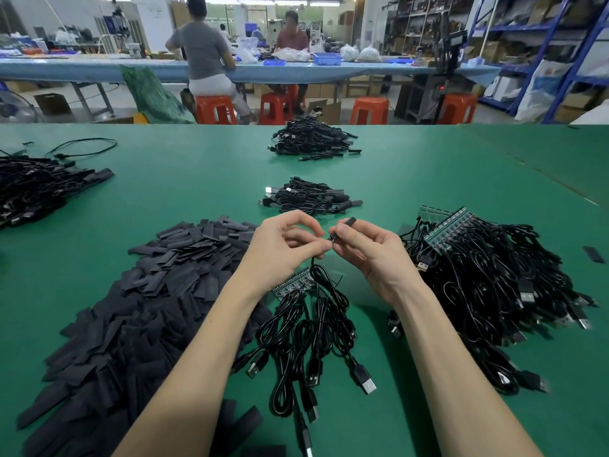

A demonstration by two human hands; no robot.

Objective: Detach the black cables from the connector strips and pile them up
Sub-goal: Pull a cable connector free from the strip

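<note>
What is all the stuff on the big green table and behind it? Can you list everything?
table: one, green, fills the foreground
cable piles: four, black, two centre, one left edge, one right
flat sleeves: a heap, black, left of the arms
connector strip: one, green, under the hands with cables attached
stools: four, orange, behind the table
people: two seated, far bench
left hand: pinching a thin cable
right hand: holding a small black sleeve

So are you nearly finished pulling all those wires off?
Not nearly. Done: two small piles of loose cables ahead. In hand: the left hand and right hand hold one cable above a connector strip. Left: a big heap on strips at the right.
</note>
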